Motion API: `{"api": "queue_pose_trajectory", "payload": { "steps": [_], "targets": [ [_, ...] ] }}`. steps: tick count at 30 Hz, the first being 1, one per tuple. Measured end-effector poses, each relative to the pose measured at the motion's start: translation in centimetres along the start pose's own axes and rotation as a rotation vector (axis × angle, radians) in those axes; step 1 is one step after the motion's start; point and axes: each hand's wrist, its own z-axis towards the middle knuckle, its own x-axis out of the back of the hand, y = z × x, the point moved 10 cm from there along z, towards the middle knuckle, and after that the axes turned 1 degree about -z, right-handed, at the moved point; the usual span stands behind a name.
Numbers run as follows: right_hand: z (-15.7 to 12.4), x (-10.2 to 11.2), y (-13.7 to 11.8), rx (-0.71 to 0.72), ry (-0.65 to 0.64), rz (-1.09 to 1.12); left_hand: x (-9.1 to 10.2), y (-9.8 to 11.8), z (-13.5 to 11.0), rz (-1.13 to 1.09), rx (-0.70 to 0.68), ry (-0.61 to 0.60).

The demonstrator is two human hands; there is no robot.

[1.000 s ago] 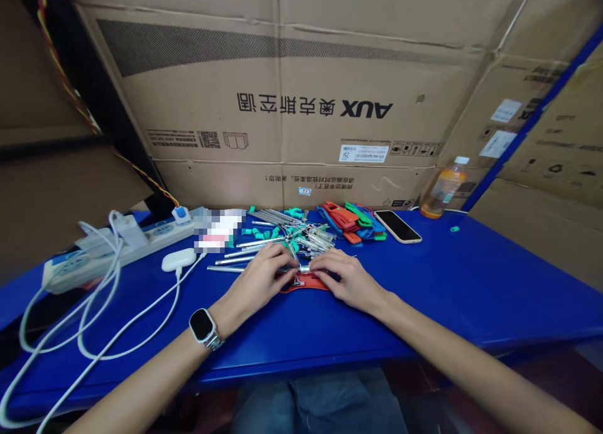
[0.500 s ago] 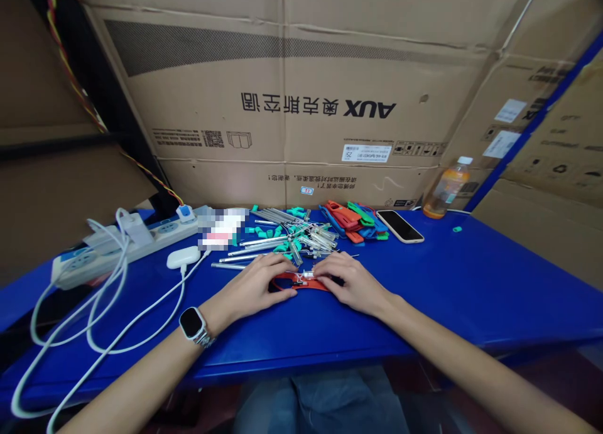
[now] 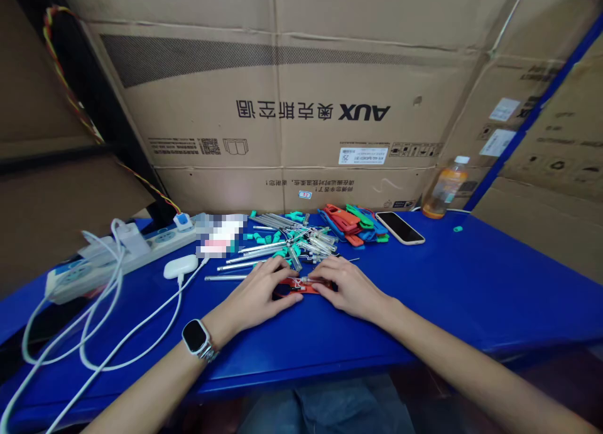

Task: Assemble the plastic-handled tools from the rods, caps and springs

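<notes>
Low over the blue table (image 3: 447, 296), my two hands meet at a red-orange plastic casing (image 3: 308, 290). My left hand (image 3: 264, 291) grips its left end between thumb and fingers. My right hand (image 3: 351, 286) pinches a small clear part (image 3: 306, 280) with thin white wires at the casing's right side. Fingers partly cover both pieces. Just beyond lies a pile of clear tube-like parts (image 3: 323, 240), silver telescopic rods (image 3: 235, 265) and teal plastic pieces (image 3: 269, 238). A watch (image 3: 195, 337) is on my left wrist.
Behind the pile are red, blue and green casings (image 3: 343, 219) and a phone (image 3: 400, 227). An orange drink bottle (image 3: 445, 189) stands at the back right. Left are a power strip (image 3: 164, 237), white cables (image 3: 120, 283) and a white charging case (image 3: 181, 266). Cardboard (image 3: 198, 120) walls the back.
The view has shifted slightly. My left thumb and fingers have shifted a little at the casing, and my right fingers now cover more of the clear part.
</notes>
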Motion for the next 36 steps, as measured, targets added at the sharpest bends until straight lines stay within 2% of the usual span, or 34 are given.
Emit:
{"api": "queue_pose_trajectory", "payload": {
  "steps": [11,20,30,36],
  "targets": [
    [-0.1,1.3,-0.4,-0.010,0.093,0.032,-0.1,0.3,0.3,0.028,-0.005,0.012],
    [-0.2,0.6,-0.1,0.005,0.079,0.060,0.3,0.6,0.2,0.091,-0.012,0.040],
    [-0.1,0.5,-0.2,-0.024,0.028,-0.036,0.5,1.8,-0.1,0.236,-0.065,0.039],
    [0.0,0.3,0.0,-0.064,-0.009,-0.057,1.3,1.8,-0.8,0.186,-0.093,0.082]
  ]
}}
